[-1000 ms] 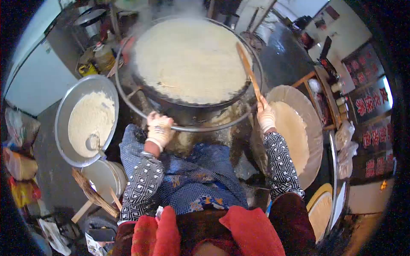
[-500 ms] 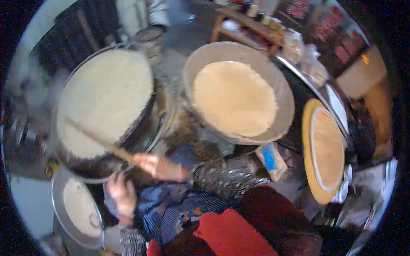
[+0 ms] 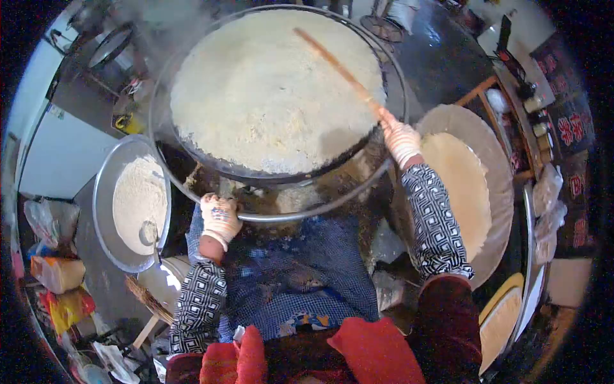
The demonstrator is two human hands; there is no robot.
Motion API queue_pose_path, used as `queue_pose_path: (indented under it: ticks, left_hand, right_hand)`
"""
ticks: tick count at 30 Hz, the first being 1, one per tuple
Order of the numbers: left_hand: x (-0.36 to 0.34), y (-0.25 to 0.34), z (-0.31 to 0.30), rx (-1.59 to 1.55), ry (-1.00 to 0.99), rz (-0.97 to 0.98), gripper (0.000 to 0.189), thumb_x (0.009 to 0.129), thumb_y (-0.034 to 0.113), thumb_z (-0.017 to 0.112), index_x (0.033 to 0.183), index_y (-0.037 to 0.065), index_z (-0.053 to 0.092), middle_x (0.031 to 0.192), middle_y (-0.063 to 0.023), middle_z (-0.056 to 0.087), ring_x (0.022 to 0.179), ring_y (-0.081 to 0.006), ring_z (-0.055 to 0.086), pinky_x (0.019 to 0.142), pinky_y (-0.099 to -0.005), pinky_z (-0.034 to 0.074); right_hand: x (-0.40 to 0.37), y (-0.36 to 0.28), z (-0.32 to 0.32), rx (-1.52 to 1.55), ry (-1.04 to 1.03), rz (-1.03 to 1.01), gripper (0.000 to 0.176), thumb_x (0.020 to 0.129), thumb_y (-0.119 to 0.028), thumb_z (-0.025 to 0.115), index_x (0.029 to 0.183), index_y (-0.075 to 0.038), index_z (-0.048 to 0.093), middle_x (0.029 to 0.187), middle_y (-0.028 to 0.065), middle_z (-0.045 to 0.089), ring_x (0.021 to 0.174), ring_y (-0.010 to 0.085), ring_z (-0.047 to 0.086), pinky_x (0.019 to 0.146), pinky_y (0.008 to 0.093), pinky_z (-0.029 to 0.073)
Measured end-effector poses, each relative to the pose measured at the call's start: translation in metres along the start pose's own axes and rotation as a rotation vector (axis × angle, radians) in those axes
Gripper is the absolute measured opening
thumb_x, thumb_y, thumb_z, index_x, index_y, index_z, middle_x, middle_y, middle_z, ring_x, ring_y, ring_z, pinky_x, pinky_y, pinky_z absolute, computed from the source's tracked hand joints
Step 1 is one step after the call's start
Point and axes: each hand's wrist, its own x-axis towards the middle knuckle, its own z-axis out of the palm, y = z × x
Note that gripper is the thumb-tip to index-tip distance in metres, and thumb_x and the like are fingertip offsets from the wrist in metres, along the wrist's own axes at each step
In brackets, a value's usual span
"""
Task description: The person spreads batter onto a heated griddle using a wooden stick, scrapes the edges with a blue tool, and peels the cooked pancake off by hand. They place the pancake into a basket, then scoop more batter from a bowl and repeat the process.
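Observation:
A large round black griddle (image 3: 384,83) carries a pale, steaming crepe (image 3: 268,89) that covers almost all of it. My right hand (image 3: 400,137), in a light glove, grips a long wooden stick (image 3: 336,67) that slants up and left across the crepe's right side. My left hand (image 3: 219,216), gloved too, is closed on the metal ring (image 3: 300,213) that runs around the griddle's near side. Patterned sleeves cover both my forearms, above a blue checked apron (image 3: 307,275).
A metal basin of pale batter (image 3: 134,198) with a ladle (image 3: 150,233) stands at the left. A wide tray with a stack of finished crepes (image 3: 464,185) lies at the right, a smaller board (image 3: 502,320) below it. Bags lie on the floor at the left, shelves with bottles at the right.
The view swung right half a second ago and is back on the griddle. My right hand has carried the stick up over the crepe. My left hand stays on the ring.

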Motion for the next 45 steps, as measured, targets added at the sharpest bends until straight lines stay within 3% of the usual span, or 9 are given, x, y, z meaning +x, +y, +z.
queue_pose_path:
  ticks: [14,17,23,25,28,35,40,44,45]
  left_hand:
    - [-0.016,-0.023,0.006,0.347,0.02,0.107,0.021,0.069,0.031,0.062,0.083,0.02,0.072,0.089,-0.0052,0.069,0.103,-0.0248,0.058,0.098,-0.0398,0.034]
    - [-0.022,-0.016,0.011,0.214,0.14,0.112,0.017,0.068,0.029,0.063,0.076,0.017,0.072,0.084,-0.006,0.07,0.1,-0.0252,0.059,0.096,-0.0385,0.035]
    - [-0.061,0.109,0.0,0.068,-0.009,-0.037,0.011,0.075,0.025,0.065,0.079,0.02,0.074,0.077,-0.0034,0.071,0.08,-0.022,0.067,0.071,-0.0389,0.044]
    - [-0.078,0.164,-0.023,-0.054,-0.006,0.006,0.011,0.076,0.023,0.065,0.077,0.018,0.074,0.077,-0.0018,0.07,0.079,-0.0216,0.067,0.065,-0.0388,0.045]
    - [-0.116,0.249,-0.006,-0.17,0.825,0.065,0.007,0.071,0.02,0.062,0.067,0.016,0.066,0.073,-0.0069,0.064,0.074,-0.0251,0.061,0.07,-0.0401,0.047]
    - [-0.19,0.284,0.061,-0.781,-0.057,0.408,0.04,0.08,0.042,0.057,0.101,0.01,0.064,0.103,-0.0129,0.063,0.091,-0.0297,0.064,0.08,-0.0438,0.051]
    - [-0.19,0.244,0.072,-1.046,0.182,0.124,0.043,0.081,0.03,0.058,0.118,0.007,0.058,0.115,-0.0173,0.06,0.105,-0.0314,0.06,0.087,-0.0444,0.049]
    - [-0.204,0.239,0.058,-1.015,0.201,0.105,0.042,0.083,0.029,0.056,0.118,0.006,0.058,0.115,-0.0174,0.061,0.105,-0.031,0.06,0.089,-0.0438,0.049]
    - [-0.208,0.239,0.057,-1.003,0.199,0.107,0.041,0.084,0.029,0.056,0.118,0.005,0.058,0.115,-0.0174,0.061,0.105,-0.0309,0.06,0.089,-0.0437,0.049]
  right_hand:
    - [-0.15,0.106,-0.012,0.474,0.2,-0.097,0.037,0.098,-0.029,0.046,0.133,-0.018,0.051,0.097,0.0239,0.065,0.086,0.0406,0.064,0.072,0.0441,0.05]
    - [-0.243,0.076,-0.044,0.754,-0.214,0.301,0.038,0.1,-0.031,0.044,0.136,-0.021,0.05,0.051,0.0063,0.049,0.041,0.0158,0.051,0.041,0.0329,0.042]
    - [-0.355,0.009,-0.054,2.168,-1.023,0.47,0.041,0.099,-0.041,0.043,0.132,-0.017,0.045,0.053,-0.0054,0.033,0.036,0.0035,0.031,0.034,0.0186,0.023]
    - [-0.354,-0.019,-0.072,2.021,-0.997,0.299,0.04,0.098,-0.042,0.046,0.13,-0.017,0.046,0.053,-0.0055,0.032,0.036,0.003,0.031,0.034,0.0185,0.022]
    - [-0.344,-0.049,-0.091,1.562,-0.856,-0.032,0.054,0.09,-0.035,0.06,0.134,-0.006,0.044,0.057,-0.0058,0.037,0.04,0.0025,0.03,0.036,0.0175,0.022]
    - [-0.33,-0.124,-0.097,0.805,-0.964,-0.567,0.06,0.081,-0.028,0.07,0.131,0.0,0.051,0.088,0.0038,0.063,0.052,0.0047,0.046,0.044,0.019,0.035]
    - [-0.356,-0.244,-0.068,0.914,-0.809,-1.138,0.063,0.08,-0.012,0.069,0.137,-0.001,0.044,0.138,0.015,0.046,0.094,0.0204,0.061,0.079,0.0312,0.052]
    - [-0.441,-0.333,-0.026,0.853,-0.892,-1.593,0.045,0.088,-0.019,0.062,0.13,-0.006,0.052,0.107,0.0169,0.066,0.087,0.023,0.067,0.073,0.0358,0.053]
    - [-0.46,-0.348,-0.02,0.249,-1.16,-1.496,0.041,0.092,-0.03,0.057,0.13,-0.014,0.053,0.101,0.0192,0.066,0.088,0.0271,0.067,0.075,0.0376,0.051]
